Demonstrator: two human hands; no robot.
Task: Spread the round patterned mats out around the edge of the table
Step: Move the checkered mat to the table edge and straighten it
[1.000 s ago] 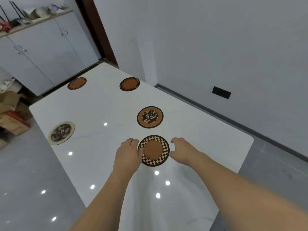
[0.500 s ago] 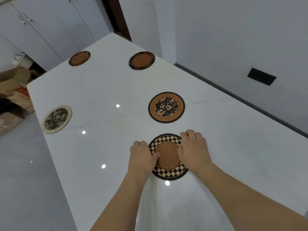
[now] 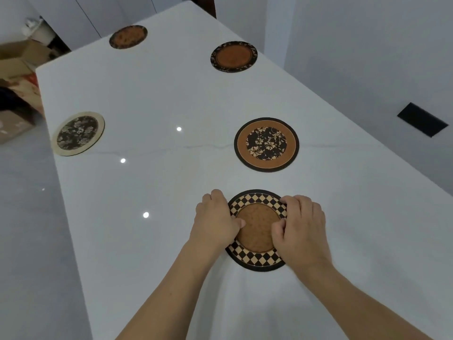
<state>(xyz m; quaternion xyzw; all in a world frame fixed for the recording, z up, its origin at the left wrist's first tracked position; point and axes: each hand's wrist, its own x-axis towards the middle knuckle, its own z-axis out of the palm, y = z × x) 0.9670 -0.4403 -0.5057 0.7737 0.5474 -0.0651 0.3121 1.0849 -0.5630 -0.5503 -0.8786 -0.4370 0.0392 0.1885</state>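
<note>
here, shown from the head view:
table (image 3: 171,99): white, glossy, with ceiling lights mirrored in it; five round mats lie on it.
checkered mat (image 3: 257,228): lies flat near the person, toward the right side of the table; plain brown centre, diamond-check border.
left hand (image 3: 214,222): rests on the mat's left rim, fingers curled, thumb on the brown centre; grip pinching that rim, it seems.
right hand (image 3: 302,229): covers the right rim, fingers bent onto the border; grip pressing or pinching the mat, but whether it is lifted cannot be told.
floral mat (image 3: 266,144): just beyond the checkered one, apart from it.
pale-rimmed mat (image 3: 78,133): at the left edge.
two far mats: dark-rimmed mat (image 3: 234,56) by the right edge, brown mat (image 3: 128,36) at the far end.
handling (judged): thin, light, fairly stiff disc; likely to slide easily on the polished top; best taken at opposite rims or pushed flat.
writing: no brand, label or text readable.
</note>
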